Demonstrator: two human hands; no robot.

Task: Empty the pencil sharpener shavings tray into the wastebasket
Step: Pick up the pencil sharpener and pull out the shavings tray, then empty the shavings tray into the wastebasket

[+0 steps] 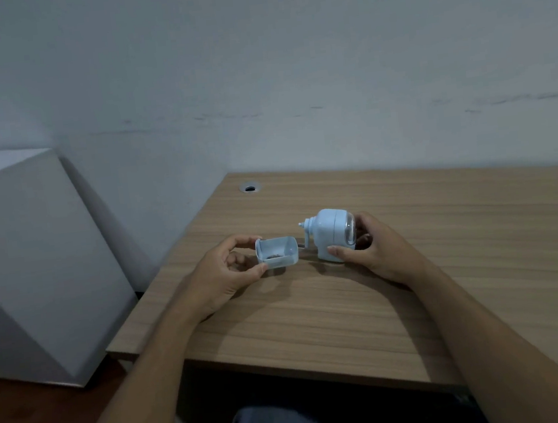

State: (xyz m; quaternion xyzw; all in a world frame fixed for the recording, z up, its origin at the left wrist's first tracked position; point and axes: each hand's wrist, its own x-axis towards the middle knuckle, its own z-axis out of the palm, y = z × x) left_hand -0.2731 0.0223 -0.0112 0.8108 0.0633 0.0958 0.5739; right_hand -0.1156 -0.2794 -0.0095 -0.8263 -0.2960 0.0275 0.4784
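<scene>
Head view: small translucent pale-blue plastic shavings tray (277, 252) already out of the pale-blue plastic crank sharpener (331, 234), just beside it, upright above the wood-grain desk (315, 310). Left hand (223, 272) pinching tray between thumb and fingers; right hand (374, 249) wrapped around sharpener body, steadying it on the desk. Dark shavings (273, 256) still inside. Removal done; carrying and tipping left. No wastebasket in sight.
</scene>
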